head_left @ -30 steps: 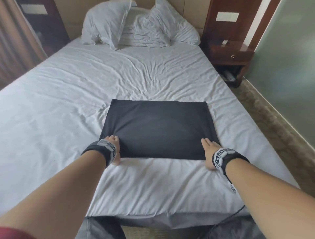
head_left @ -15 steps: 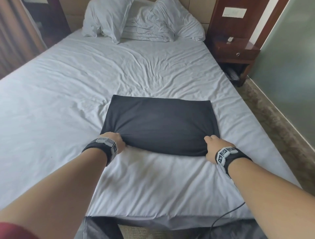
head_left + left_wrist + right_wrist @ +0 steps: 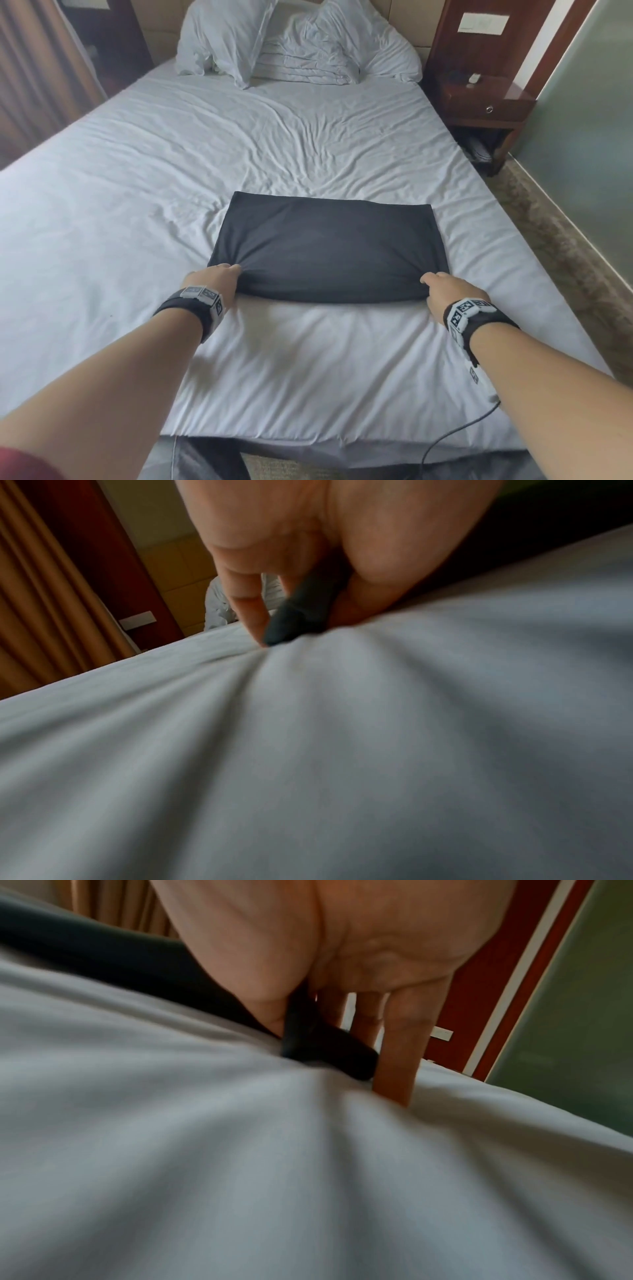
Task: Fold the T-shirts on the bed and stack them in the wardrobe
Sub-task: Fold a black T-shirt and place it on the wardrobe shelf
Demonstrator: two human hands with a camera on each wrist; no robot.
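Note:
A folded black T-shirt (image 3: 329, 250) lies as a flat rectangle on the white bed sheet (image 3: 308, 370), near the foot of the bed. My left hand (image 3: 219, 279) pinches its near left corner, and the left wrist view shows the dark cloth (image 3: 301, 612) held between thumb and fingers. My right hand (image 3: 442, 287) pinches the near right corner, with the dark cloth (image 3: 322, 1047) caught between thumb and fingers. The shirt's near edge is lifted slightly and bunched at both corners. No wardrobe is in view.
White pillows (image 3: 294, 37) are piled at the head of the bed. A dark wooden nightstand (image 3: 483, 99) stands at the back right beside a green wall (image 3: 589, 137). Brown curtains (image 3: 37, 68) hang at the left. A black cable (image 3: 455, 435) trails off the bed's foot.
Both hands went from lying beside the shirt's near corners to pinching them. The near edge has risen and shifted away from me.

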